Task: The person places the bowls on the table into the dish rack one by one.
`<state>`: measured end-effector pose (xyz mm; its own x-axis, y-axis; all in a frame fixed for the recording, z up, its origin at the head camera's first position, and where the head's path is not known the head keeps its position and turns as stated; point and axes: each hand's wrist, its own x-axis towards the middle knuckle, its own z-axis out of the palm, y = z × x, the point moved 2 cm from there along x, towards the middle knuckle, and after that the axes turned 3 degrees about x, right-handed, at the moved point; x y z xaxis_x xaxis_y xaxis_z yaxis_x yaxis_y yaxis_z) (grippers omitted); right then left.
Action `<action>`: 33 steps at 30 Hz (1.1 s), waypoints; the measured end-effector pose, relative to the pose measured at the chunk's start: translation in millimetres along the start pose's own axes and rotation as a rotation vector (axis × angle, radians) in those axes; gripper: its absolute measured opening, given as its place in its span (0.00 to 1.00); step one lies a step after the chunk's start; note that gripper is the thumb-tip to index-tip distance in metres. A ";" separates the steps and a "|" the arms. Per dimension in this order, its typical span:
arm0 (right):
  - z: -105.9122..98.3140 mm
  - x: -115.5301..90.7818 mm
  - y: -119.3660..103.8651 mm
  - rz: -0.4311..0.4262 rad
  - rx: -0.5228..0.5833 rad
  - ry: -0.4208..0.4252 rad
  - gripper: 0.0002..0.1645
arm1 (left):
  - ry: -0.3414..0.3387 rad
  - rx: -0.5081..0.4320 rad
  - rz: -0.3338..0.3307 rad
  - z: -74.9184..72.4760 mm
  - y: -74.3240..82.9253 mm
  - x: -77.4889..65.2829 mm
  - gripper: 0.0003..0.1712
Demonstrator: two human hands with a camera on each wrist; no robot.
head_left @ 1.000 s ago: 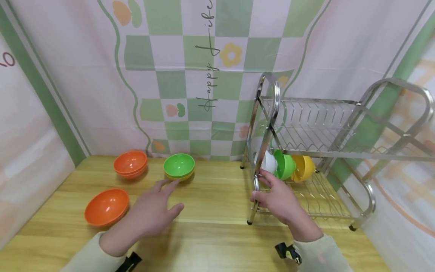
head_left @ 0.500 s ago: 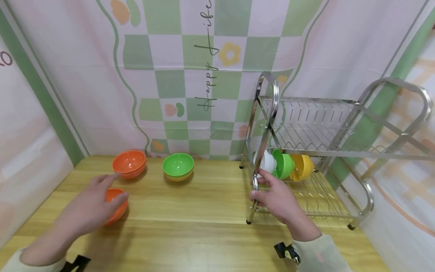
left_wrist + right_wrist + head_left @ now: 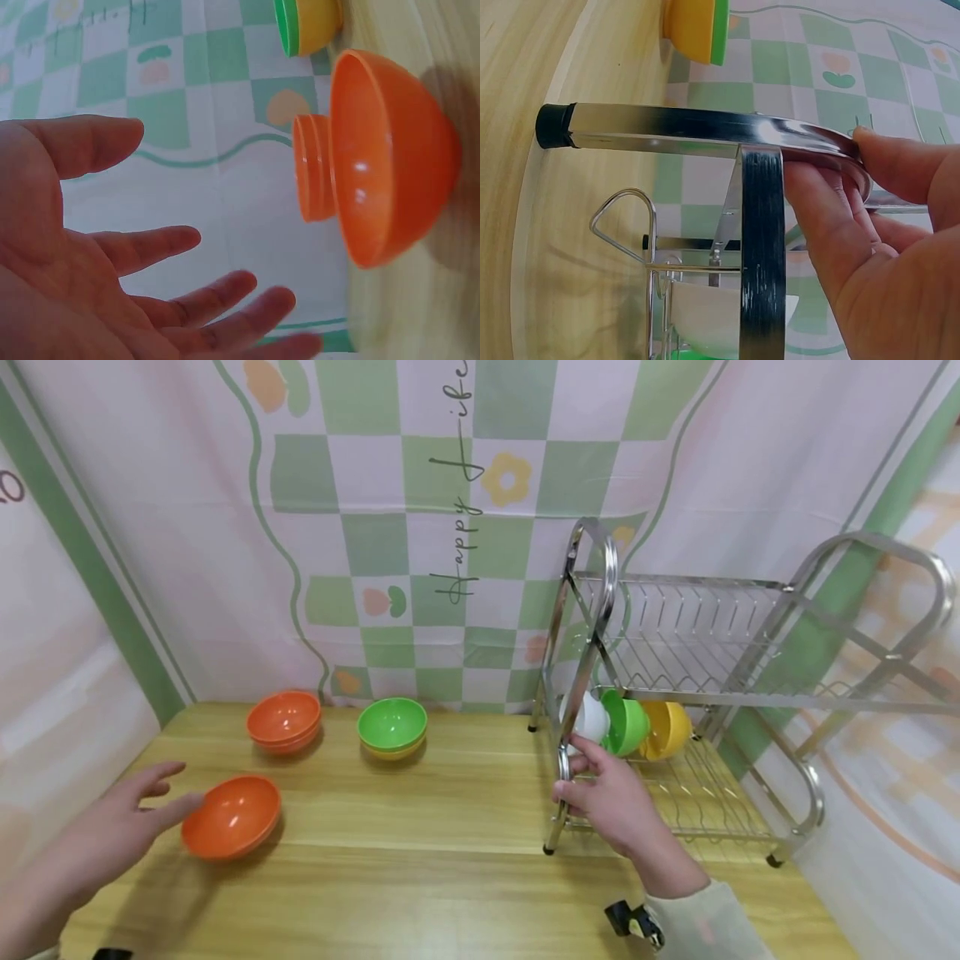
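My left hand (image 3: 105,839) hovers with spread fingers by the left rim of a single orange bowl (image 3: 234,820). In the left wrist view the palm (image 3: 67,270) faces that bowl (image 3: 405,161), with a gap between them. My right hand (image 3: 618,806) grips the front left post of a two-tier metal dish rack (image 3: 693,697). The right wrist view shows the thumb and fingers curled round the bent tube (image 3: 810,135). On the rack's lower tier, a white bowl (image 3: 591,720), a green bowl (image 3: 628,724) and a yellow bowl (image 3: 669,731) stand on edge in a row.
Two nested orange bowls (image 3: 285,724) stand at the back left of the wooden table (image 3: 450,893). Beside them a green bowl (image 3: 392,724) is nested in a yellow one. A patterned curtain (image 3: 442,552) hangs behind the table.
My left hand has moved left, from in front of the green bowl, across the orange bowl to its left side. My right hand keeps its grip on the rack post.
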<state>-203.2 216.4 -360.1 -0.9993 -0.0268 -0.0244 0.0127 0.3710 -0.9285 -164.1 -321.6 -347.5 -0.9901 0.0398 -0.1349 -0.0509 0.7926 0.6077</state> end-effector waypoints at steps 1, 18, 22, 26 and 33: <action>0.1 -0.1 -0.1 -0.004 -0.002 0.003 0.47 | -0.012 -0.045 -0.002 0.0 -3.9 -0.4 0.49; 1.2 -2.1 -1.3 0.011 -0.015 0.040 0.39 | -0.180 -0.589 -0.155 15.6 -38.4 6.6 0.46; 1.3 -2.5 -1.2 0.005 -0.004 0.043 0.36 | -0.175 -0.622 -0.169 18.2 -48.3 9.5 0.47; 1.7 -2.3 -0.5 0.005 0.001 0.039 0.36 | -0.254 -0.778 -0.168 22.6 -66.6 15.1 0.42; 1.4 -1.9 1.8 0.000 0.005 0.037 0.36 | -0.528 -1.208 0.009 32.2 -92.7 24.7 0.30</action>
<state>-201.2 215.8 -362.3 -0.9999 0.0079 -0.0104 0.0126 0.3661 -0.9305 -179.7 -374.5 -432.3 -0.8350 0.4917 -0.2470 -0.4015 -0.2375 0.8845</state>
